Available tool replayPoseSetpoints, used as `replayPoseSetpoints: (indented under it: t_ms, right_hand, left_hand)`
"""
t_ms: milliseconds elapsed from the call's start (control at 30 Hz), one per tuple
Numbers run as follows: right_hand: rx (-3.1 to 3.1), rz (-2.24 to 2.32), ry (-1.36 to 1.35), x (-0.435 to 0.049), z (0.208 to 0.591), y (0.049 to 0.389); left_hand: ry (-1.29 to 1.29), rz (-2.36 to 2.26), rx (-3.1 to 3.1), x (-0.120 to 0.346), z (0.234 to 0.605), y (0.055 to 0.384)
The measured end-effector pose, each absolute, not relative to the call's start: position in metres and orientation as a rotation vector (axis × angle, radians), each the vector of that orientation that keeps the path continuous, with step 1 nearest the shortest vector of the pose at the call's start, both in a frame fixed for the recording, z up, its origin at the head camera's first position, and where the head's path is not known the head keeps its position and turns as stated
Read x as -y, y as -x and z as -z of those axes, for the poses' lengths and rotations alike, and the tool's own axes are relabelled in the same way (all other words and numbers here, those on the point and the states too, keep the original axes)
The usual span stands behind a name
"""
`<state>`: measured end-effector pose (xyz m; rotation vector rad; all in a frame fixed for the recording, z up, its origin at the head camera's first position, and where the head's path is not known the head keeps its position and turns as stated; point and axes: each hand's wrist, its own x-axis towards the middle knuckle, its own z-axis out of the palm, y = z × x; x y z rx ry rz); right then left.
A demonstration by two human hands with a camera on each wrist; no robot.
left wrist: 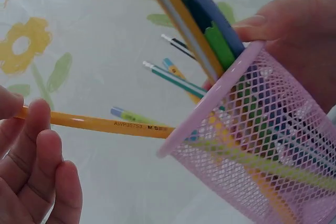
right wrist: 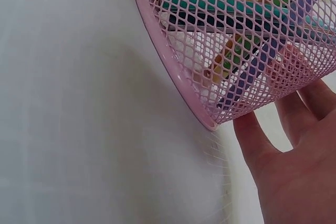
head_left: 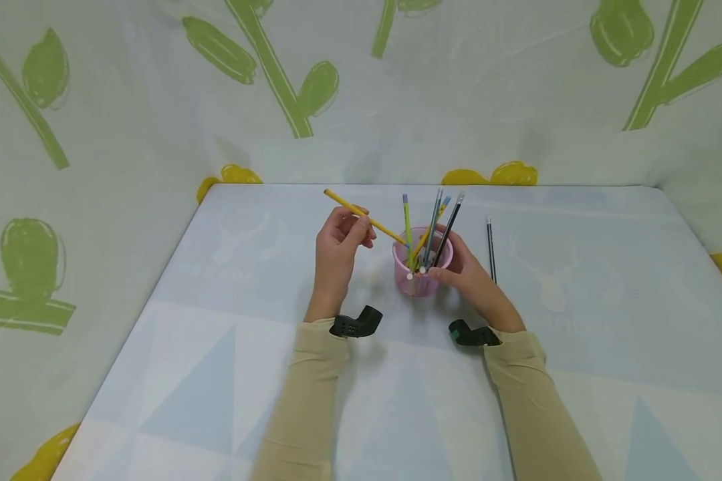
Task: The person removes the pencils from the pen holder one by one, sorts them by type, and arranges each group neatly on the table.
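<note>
The left hand (head_left: 339,250) pinches a yellow pencil (head_left: 344,204) between its thumb and fingers, the fingers bent. The pencil slants down to the right, its blue end at the mouth of a pink mesh cup (head_left: 406,284); how far that end sits inside is hard to tell, since the rim and mesh partly cover it. The right hand (head_left: 472,280) grips the cup from its right side, the thumb on the near side and fingers reaching round the wall. The cup is near the middle of the far part of the table (head_left: 265,260) and holds several pencils, among them a light green one (head_left: 406,217), a teal one (head_left: 435,220) and a dark one (head_left: 448,230), leaning different ways. Just right of the cup, a black pencil (head_left: 491,247) lies on the table, partly hidden by the right hand. Beige sleeves (head_left: 303,407) cover both forearms, and a black camera (head_left: 357,323) sits at each wrist. Behind hangs a pale backdrop (head_left: 457,87) with green leaf shapes.
</note>
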<state>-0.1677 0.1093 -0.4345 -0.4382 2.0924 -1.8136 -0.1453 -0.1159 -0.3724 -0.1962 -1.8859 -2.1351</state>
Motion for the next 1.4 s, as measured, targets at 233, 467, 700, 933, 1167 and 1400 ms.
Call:
replayPoseSetpoints:
  t_ms: [233,467,700,933,1167,1400]
  right_hand:
    - [-2.092,1.804,0.442,-0.109,0.435,0.167]
    - [-2.107,1.802,0.458,-0.109,0.435,0.168]
    - [-2.094,1.805,0.444,-0.11,0.437,0.168]
    - [-2.096,1.803,0.447,-0.11,0.437,0.17]
    - [-2.1,1.813,0.444,-0.11,0.435,0.171]
    - [-2.079,1.815,0.459,-0.11,0.434,0.169]
  left_hand:
    - [0.117,2.171,1.81,0.129,0.384,0.15]
    - [0.11,2.167,1.775,0.139,0.387,0.152]
    - [0.113,2.155,1.806,0.144,0.406,0.161]
    - [0.102,2.181,1.923,0.144,0.418,0.166]
    - [0.194,2.152,2.075,0.139,0.399,0.153]
    - [0.159,2.162,2.127,0.137,0.399,0.149]
